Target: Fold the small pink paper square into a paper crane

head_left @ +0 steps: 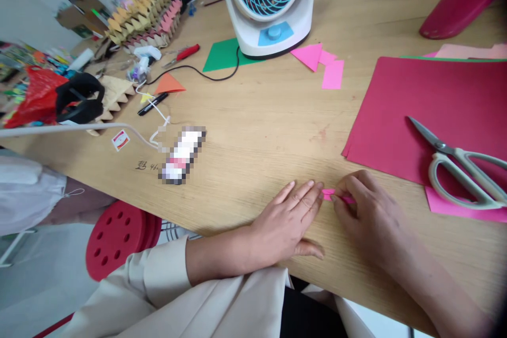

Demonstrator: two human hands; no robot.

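left hand (287, 214): flat on pink strip (328, 194)
right hand (372, 216): pinching it
pink strip: seemingly folded narrow (what's left, unclear)

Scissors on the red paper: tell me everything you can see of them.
The scissors with pale grey, plastic-looking handles have shiny metal blades that look closed, joined at a round pivot. They lie flat on the large dark-red paper sheets, tips pointing away and to the left. The nearer handle loop reaches over a bright pink sheet; the handles' right end meets the picture's edge. The right hand is nearby, not touching them.
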